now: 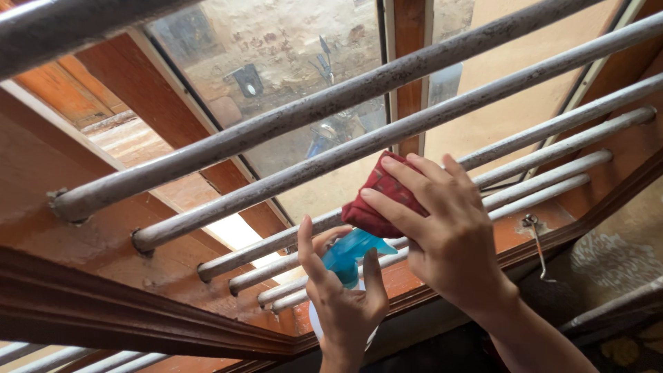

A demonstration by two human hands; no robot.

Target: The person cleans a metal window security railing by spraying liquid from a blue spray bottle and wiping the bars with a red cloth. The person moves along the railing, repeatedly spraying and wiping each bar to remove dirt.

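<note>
The right hand (pixel 442 235) presses a crumpled red cloth (pixel 376 200) under extended fingers against a grey metal window bar (pixel 290 183). Just below, the left hand (pixel 342 297) grips a blue-topped plastic spray bottle (pixel 349 255). A brown wooden window frame (pixel 103 304) surrounds the bars.

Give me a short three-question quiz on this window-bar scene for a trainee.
1. True or false: the right hand presses a red cloth against the grey metal bars.
2. What does the left hand hold? A) a blue-topped spray bottle B) a paintbrush C) a hammer
3. Fill in: the bars are set in a ____ window frame.

Key: 1 true; 2 A; 3 wooden.
</note>
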